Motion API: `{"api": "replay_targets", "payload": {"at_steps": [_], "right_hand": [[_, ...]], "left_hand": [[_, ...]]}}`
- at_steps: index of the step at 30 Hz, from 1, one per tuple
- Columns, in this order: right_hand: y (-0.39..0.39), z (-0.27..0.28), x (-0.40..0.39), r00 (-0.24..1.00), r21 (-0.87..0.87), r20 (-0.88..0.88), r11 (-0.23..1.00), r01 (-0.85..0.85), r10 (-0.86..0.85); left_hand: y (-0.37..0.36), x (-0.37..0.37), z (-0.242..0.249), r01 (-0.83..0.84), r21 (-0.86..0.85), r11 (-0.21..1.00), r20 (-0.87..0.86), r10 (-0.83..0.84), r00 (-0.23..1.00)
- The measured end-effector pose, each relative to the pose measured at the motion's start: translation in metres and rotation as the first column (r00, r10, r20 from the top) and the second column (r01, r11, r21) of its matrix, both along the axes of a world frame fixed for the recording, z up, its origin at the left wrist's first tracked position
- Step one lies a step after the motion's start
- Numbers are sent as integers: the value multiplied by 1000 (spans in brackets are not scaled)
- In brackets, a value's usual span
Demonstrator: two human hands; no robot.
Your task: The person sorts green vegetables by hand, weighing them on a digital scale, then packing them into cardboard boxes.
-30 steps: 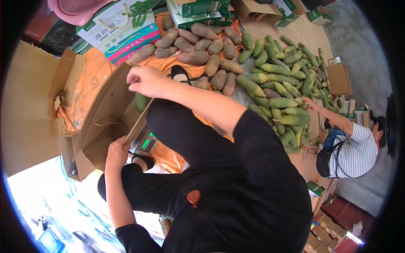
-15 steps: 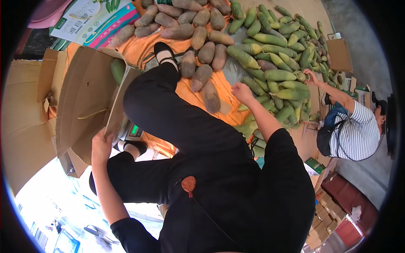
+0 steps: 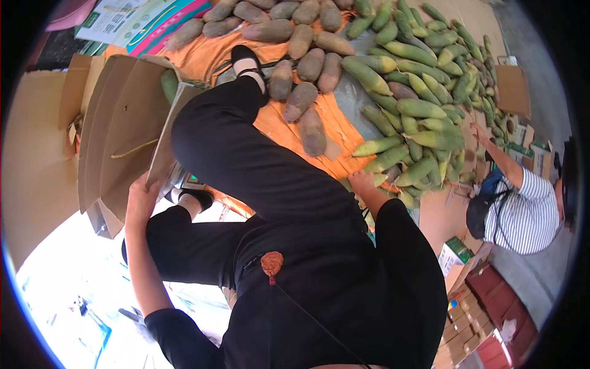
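Note:
My left hand (image 3: pixel 144 192) is closed on the edge of an open cardboard box (image 3: pixel 132 117) beside my leg. Inside the box, near its far end, a green radish (image 3: pixel 169 85) shows; the rest of the contents is hidden. My right hand (image 3: pixel 362 182) is low at the near edge of a pile of green radishes (image 3: pixel 424 109), next to my thigh. Its fingertips point at the radishes, and their grip is hard to make out. Reddish-brown radishes (image 3: pixel 313 132) lie on orange sheeting (image 3: pixel 335 120) between my foot and the green pile.
Part of a scale with a green display (image 3: pixel 194 179) shows beneath the box. Another person in a striped shirt (image 3: pixel 522 212) reaches toward the pile's right side. Printed cartons (image 3: pixel 455 255) stand at lower right, and a large cardboard sheet (image 3: pixel 37 166) is at left.
My right hand has drawn back toward me, from above the radishes down to the pile's near edge. My left hand keeps its hold on the box. The other person's hand has moved off the pile.

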State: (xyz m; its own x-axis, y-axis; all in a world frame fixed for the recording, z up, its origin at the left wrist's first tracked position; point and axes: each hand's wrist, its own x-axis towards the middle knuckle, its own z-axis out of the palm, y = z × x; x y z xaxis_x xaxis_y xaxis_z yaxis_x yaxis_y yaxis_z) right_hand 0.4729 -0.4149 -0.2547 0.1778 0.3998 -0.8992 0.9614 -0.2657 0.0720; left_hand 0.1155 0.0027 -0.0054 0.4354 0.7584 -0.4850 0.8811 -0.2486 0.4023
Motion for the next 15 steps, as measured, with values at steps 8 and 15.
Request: {"api": "replay_targets", "payload": {"at_steps": [8, 15], "right_hand": [[-2, -27, 12, 990, -35, 11, 989, 141, -141], [51, 20, 72, 807, 284, -273, 758, 587, -523]], "left_hand": [[-6, -3, -2, -73, 60, 996, 10, 72, 997], [-7, -4, -4, -110, 78, 991, -1, 111, 994]]}}
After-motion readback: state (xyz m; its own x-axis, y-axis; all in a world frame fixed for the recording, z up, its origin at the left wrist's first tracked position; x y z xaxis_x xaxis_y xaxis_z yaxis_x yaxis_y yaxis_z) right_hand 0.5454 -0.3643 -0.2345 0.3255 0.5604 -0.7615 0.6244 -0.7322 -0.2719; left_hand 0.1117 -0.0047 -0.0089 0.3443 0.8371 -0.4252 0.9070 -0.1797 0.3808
